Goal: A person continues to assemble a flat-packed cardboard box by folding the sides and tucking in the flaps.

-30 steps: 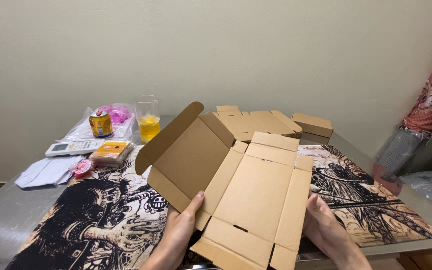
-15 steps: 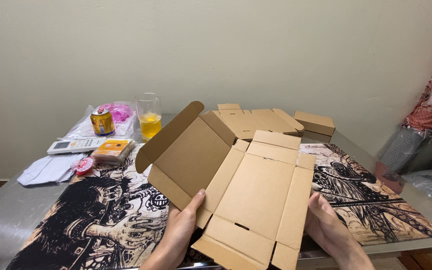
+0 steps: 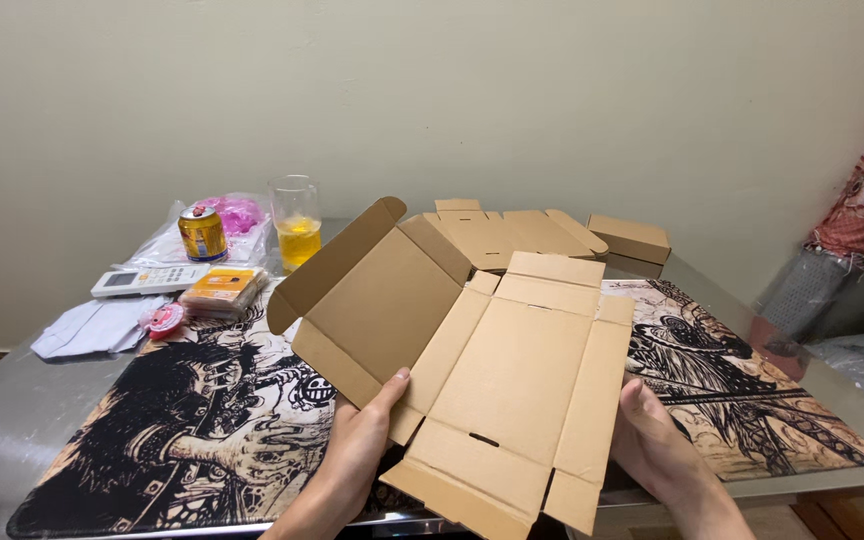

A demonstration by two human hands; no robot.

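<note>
The desk (image 3: 12, 420) carries a big printed mat (image 3: 202, 430) in black and tan, and over its middle, lifted off the surface, is the flat cardboard box blank (image 3: 512, 370), unfolded, its large left flap tilted up. The left hand (image 3: 357, 455) has its grip closed on the blank's near left edge, thumb on top; the right hand (image 3: 657, 450) supports the right side panel from beneath, fingers mostly hidden, so I can't tell how firmly it holds. To fold well, I'd say press along the scored creases, keep the base panel level and raise opposite sides evenly. At the far side lie a stack of flat blanks (image 3: 512, 235), a folded box (image 3: 630, 240), a glass of yellow drink (image 3: 297, 225) and a can (image 3: 202, 233).
</note>
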